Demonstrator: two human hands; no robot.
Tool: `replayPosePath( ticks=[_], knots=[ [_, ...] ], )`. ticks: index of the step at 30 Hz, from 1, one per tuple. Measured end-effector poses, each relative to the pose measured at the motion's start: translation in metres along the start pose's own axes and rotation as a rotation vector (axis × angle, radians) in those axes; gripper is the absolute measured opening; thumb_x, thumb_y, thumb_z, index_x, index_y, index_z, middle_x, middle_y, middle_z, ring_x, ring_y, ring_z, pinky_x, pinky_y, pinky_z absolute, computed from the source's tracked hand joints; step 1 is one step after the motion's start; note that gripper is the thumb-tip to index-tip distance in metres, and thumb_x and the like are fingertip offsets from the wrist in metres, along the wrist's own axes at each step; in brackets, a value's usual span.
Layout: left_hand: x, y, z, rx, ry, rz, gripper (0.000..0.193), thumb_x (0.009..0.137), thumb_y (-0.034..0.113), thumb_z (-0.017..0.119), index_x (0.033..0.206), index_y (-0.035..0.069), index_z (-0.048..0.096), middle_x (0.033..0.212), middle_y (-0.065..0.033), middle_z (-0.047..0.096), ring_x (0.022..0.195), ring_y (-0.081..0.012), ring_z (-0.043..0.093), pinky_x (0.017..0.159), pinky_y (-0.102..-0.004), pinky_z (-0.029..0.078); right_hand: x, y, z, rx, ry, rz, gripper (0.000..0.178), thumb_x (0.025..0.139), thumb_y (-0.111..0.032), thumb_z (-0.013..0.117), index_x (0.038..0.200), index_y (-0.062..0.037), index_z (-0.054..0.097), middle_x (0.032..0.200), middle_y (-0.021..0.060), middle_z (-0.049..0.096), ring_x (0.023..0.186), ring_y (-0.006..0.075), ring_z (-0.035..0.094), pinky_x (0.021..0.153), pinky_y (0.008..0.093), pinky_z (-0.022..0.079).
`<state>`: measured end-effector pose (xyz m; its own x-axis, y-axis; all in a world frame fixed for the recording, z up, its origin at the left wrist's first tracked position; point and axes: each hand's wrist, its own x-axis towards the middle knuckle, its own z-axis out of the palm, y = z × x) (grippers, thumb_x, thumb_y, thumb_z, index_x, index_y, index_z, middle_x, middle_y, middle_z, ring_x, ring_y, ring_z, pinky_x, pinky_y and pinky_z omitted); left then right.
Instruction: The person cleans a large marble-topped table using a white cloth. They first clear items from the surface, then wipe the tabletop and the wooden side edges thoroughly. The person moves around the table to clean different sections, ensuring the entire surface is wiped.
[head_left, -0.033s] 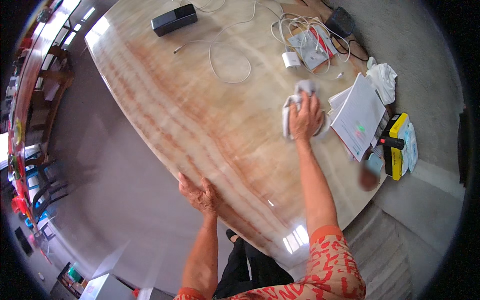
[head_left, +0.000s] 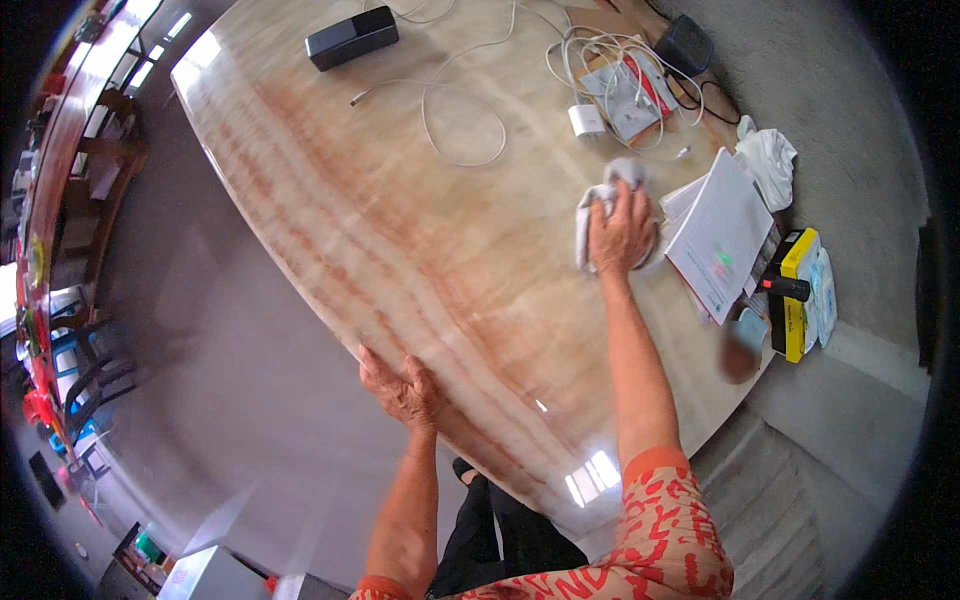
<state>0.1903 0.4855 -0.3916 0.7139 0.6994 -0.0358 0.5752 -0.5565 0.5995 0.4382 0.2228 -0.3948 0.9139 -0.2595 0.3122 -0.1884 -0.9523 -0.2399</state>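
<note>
Tabletop [head_left: 330, 180], one: glossy, marbled in cream and rust, its curved edge sweeping from upper left down to the lower middle.

Cloth [head_left: 587, 222], one: pale, bunched, lying on the tabletop's right half beneath the right hand [head_left: 622, 232]. We find that hand's fingers slightly parted and bent over the folds, keeping hold of them.

Left hand [head_left: 402, 392], one: at the curved edge, thumb and forefinger apart. We see nothing lifted in it; whether the hidden fingers clasp the edge, we cannot tell.

Papers [head_left: 718, 240], a stack: just right of the cloth, the narrow side for movement.

White charger [head_left: 586, 121] and tangled cables [head_left: 640, 60]: beyond the cloth, near it.

Looped cable [head_left: 502, 135]: farther left. Black box [head_left: 352, 38]: toward the far edge.

Yellow-and-black box [head_left: 795, 295]: by the right edge.

Widest room: we note the broad marbled stretch between cloth and curved edge.
</note>
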Motion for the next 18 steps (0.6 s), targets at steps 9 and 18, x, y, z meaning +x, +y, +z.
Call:
replayPosePath(
  ticks=[9,18],
  knots=[
    [0.0,-0.002,0.003,-0.018,-0.009,-0.049,0.08,0.083,0.028,0.062,0.148,0.009,0.021,0.143,-0.0231,0.029,0.132,-0.0384,0.03,0.104,-0.0443,0.033,-0.007,-0.028,-0.003,-0.148,-0.129,-0.049,0.061,0.081,-0.049,0.056,0.132,-0.0154,0.049,0.14,0.0087,0.042,0.13,0.0336,0.037,0.1,0.0566,0.031],
    [0.0,-0.005,0.003,-0.001,-0.003,-0.031,0.08,0.083,0.033,0.061,0.148,0.012,0.021,0.142,-0.0244,0.028,0.131,-0.0405,0.031,0.103,-0.0458,0.035,-0.12,-0.101,-0.042,0.225,-0.438,-0.793,0.053,0.072,-0.033,0.071,0.122,-0.0213,0.059,0.142,0.0024,0.043,0.134,0.0292,0.035,0.105,0.0565,0.028]
  ],
)
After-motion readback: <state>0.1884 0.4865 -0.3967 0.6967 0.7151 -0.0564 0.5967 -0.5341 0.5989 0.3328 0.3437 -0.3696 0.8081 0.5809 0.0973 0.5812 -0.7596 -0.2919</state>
